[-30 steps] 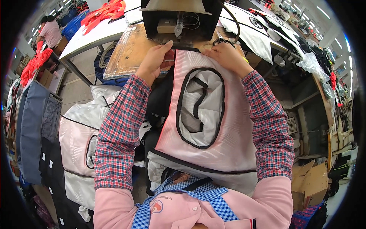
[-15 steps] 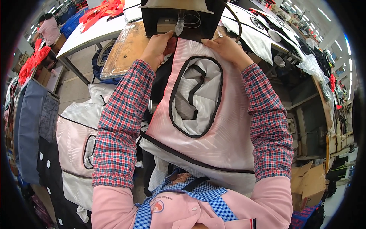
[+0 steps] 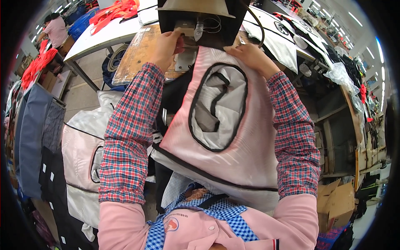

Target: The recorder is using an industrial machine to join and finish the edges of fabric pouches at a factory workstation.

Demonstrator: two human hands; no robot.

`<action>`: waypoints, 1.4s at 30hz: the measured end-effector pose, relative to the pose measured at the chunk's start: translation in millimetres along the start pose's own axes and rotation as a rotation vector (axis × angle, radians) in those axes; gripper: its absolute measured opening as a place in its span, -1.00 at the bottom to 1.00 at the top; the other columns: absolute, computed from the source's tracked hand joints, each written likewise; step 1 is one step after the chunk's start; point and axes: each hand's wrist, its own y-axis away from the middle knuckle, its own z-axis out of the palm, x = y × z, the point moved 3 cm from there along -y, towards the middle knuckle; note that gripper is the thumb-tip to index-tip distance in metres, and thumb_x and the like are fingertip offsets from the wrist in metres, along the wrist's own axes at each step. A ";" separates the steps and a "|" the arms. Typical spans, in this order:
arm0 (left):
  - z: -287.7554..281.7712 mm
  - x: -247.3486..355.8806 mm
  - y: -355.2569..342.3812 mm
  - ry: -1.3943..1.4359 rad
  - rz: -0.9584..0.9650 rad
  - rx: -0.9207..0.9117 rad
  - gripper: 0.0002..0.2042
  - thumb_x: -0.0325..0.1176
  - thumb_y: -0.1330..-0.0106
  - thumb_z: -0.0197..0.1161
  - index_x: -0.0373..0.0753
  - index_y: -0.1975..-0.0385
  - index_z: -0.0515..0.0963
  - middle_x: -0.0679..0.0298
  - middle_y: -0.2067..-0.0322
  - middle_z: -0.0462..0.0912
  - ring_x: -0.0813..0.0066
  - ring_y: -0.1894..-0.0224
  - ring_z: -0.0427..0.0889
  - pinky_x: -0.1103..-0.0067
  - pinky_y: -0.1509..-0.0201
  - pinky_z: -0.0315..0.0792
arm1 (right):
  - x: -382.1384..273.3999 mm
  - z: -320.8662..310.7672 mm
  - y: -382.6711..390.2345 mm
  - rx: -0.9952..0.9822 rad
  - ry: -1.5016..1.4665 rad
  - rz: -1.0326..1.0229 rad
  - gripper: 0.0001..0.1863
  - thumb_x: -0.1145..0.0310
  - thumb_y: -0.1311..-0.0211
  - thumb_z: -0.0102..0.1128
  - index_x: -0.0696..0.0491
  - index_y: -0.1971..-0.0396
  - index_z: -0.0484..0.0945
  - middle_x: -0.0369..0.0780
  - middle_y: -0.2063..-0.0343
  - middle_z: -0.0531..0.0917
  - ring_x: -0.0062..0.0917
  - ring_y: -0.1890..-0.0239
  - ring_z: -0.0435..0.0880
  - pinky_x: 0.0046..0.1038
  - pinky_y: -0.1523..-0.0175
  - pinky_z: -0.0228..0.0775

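Observation:
A pale pink and white fabric piece [image 3: 260, 121] with black binding and an oval bound opening lies in front of me, its far edge at a dark machine [image 3: 179, 16]. My right hand [image 3: 252, 58] grips its upper right corner, thumb on top. My left hand [image 3: 167, 48] is off the fabric, beside the machine's lit front, fingers curled together. A small dark spot shows at its fingertips; what they hold, if anything, I cannot make out. Bunched grey-white cloth [image 3: 227, 104] shows inside the oval.
A similar pink and white piece [image 3: 79, 150] hangs at my left over black cloth. Beyond it stand a worn wooden board [image 3: 139, 50] and a white table [image 3: 83, 46] with red straps [image 3: 112, 16]. A cardboard box [image 3: 335, 204] sits at lower right. Another person [image 3: 56, 29] is at far left.
My left hand has let go of the fabric's upper left edge and moved up and left toward the machine. The fabric's far end has shifted slightly right with my right hand.

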 end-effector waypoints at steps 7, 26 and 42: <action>1.0 11.0 193.8 -1.473 0.999 -0.626 -0.43 -0.44 -0.15 0.12 -0.21 -0.25 0.26 0.04 -0.29 0.23 0.14 -0.36 0.18 0.19 -0.43 -0.04 | -23.6 21.9 58.4 -0.304 0.237 -0.112 -0.49 -0.12 -0.33 -0.05 0.01 0.20 0.69 -0.06 0.24 0.69 -0.23 0.20 0.65 -0.31 0.05 0.44; 48.2 -20.7 236.7 -0.497 0.272 -1.009 -0.72 -0.56 -0.13 0.19 -0.32 0.12 0.47 0.14 0.30 0.62 0.32 0.20 0.60 0.49 0.10 0.44 | -62.5 -9.6 248.1 -0.217 -0.440 -0.125 -0.53 0.10 -0.38 0.02 0.20 -0.03 0.50 -0.05 0.07 0.63 -0.33 0.03 0.61 -0.43 -0.08 0.37; 39.3 -0.3 217.6 -0.283 -0.264 -0.992 -0.46 -0.35 -0.26 0.28 -0.30 -0.23 0.33 0.20 -0.10 0.51 0.49 -0.13 0.47 0.54 -0.23 0.34 | -49.0 -22.6 213.8 0.141 0.093 -0.220 -0.51 -0.06 -0.32 0.02 0.08 0.54 0.61 -0.03 0.63 0.58 -0.13 0.48 0.61 -0.24 0.36 0.44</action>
